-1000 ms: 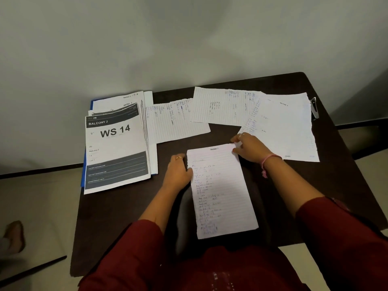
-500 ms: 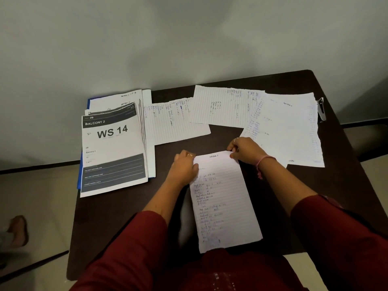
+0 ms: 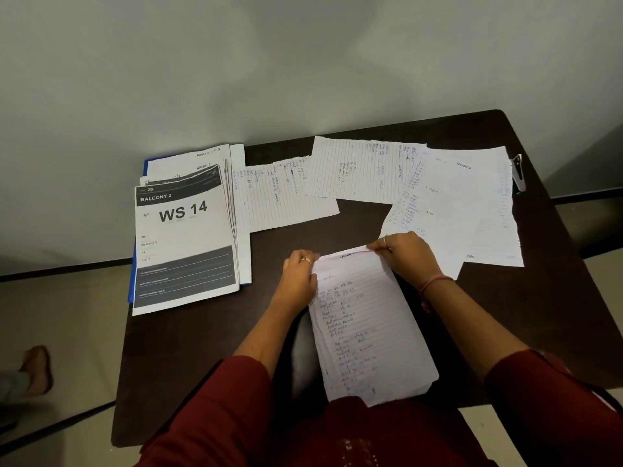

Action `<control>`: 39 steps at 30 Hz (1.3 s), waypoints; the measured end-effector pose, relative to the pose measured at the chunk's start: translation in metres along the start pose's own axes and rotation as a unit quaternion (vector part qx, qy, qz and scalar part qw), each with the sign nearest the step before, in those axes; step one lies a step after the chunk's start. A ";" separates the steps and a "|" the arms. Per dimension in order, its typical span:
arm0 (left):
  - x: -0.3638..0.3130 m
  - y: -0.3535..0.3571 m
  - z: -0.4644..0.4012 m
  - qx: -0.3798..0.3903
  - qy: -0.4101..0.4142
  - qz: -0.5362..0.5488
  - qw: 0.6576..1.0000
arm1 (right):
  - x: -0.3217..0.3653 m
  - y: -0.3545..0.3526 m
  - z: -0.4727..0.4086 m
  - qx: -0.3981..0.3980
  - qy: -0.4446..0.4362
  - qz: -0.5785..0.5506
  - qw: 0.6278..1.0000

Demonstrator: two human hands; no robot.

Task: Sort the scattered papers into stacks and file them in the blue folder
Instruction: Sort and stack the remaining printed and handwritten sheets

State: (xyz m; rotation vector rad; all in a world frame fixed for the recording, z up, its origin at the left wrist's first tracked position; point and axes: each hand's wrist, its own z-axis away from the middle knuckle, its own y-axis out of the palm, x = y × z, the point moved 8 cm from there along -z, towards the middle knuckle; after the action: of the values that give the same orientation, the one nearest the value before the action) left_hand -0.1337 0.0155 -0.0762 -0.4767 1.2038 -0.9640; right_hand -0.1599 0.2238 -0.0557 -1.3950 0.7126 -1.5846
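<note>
Both hands pinch the top corners of a lined stack (image 3: 367, 328), left hand (image 3: 298, 274) and right hand (image 3: 406, 254), at the near edge of the dark surface (image 3: 202, 358). Loose sheets (image 3: 364, 170) lie beyond, a stapler (image 3: 517, 171) far right. The folder (image 3: 145, 165) lies far left under a printed pile (image 3: 183, 244).

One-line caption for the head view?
Both hands, left hand and right hand, pinch a handwritten lined paper stack on the dark table.
</note>
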 end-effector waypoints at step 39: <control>-0.019 0.006 0.035 -0.025 0.171 -0.087 0.981 | 0.004 -0.003 0.001 0.132 -0.012 -0.159 0.978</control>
State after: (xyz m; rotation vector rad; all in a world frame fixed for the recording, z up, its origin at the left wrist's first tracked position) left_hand -0.0993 0.0283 -0.0591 -0.4741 1.5167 -1.2027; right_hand -0.1593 0.2213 -0.0511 -1.3721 0.2568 -1.8293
